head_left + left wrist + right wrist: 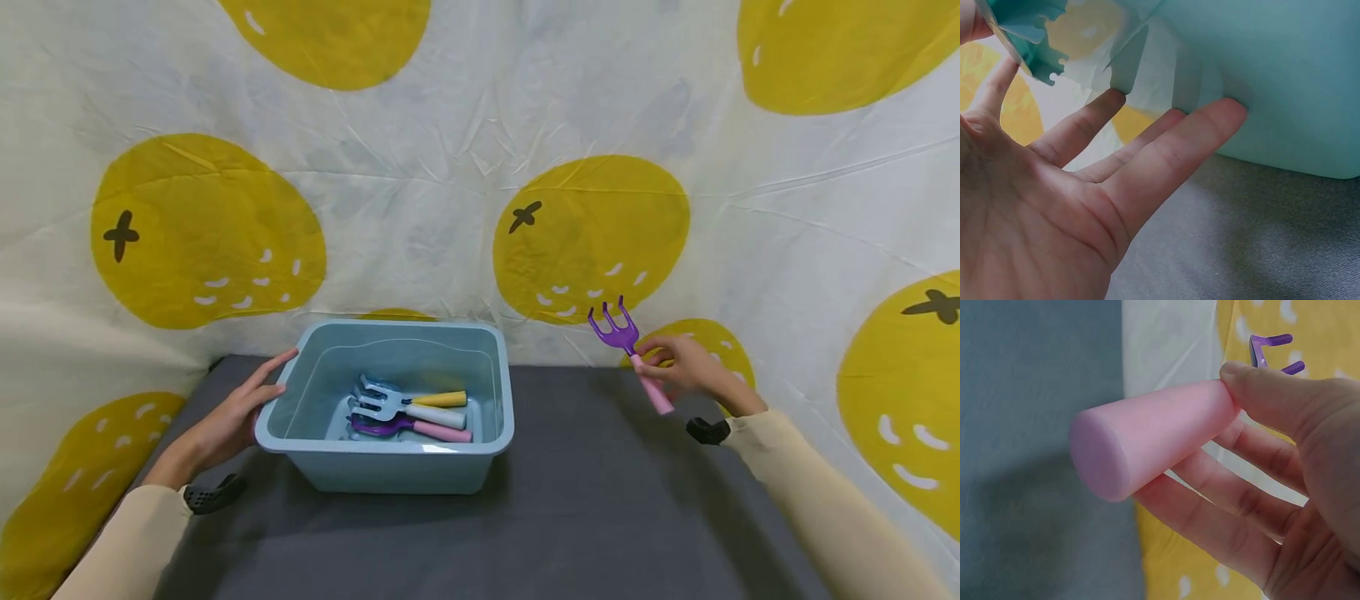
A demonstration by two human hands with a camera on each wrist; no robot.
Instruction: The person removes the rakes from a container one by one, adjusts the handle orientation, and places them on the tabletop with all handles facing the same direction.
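My right hand (690, 367) holds a small garden hand rake (619, 337) in the air, to the right of a light blue plastic bin (390, 471). The rake has a purple pronged head pointing up and a pink handle (1160, 434), pinched between thumb and fingers near the head. My left hand (225, 421) rests against the bin's left side, its fairly straight fingers (1172, 150) touching the wall. Inside the bin lie a light blue hand rake (380, 403), a yellow-handled tool (442, 399) and a purple tool with a pink handle (442, 431); the heads partly overlap.
The bin stands on a dark grey tabletop (585, 517). Behind it hangs a white cloth (405, 242) printed with large yellow fruit shapes, close along the table's back edge. A black band (213, 494) is on the left wrist, another (707, 431) on the right.
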